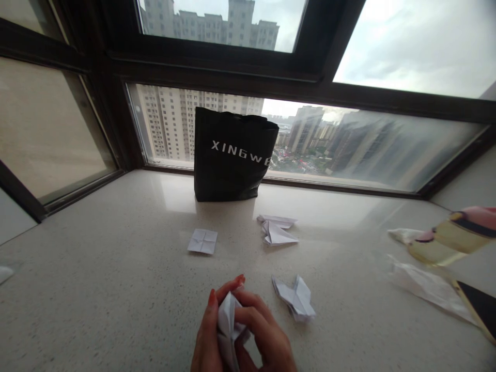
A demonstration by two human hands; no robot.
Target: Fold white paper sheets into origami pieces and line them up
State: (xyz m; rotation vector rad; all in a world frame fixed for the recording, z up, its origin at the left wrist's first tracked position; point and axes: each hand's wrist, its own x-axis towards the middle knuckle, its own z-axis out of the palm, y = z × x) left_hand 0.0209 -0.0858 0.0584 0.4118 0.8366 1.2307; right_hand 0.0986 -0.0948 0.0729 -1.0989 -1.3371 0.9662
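Observation:
Both of my hands meet at the bottom middle around a folded white paper (229,316), an origami piece with a pointed top. My left hand (208,333) presses its left side, fingers closed against it. From the right, my right hand (267,330) curls round it, with fingers on the folds; the lower part of the paper is partly hidden. Beside my right hand lies a folded paper figure (296,298) with pointed flaps. Farther off rest more folded paper pieces (277,230) with long points. A flat folded paper square (203,241) with crossing creases lies ahead of my left hand.
A black bag (232,160) with white letters stands against the window at the back of the pale speckled sill (116,258). At the right are a bottle with yellowish liquid (445,243), crumpled clear plastic (426,287) and a dark flat device (478,307).

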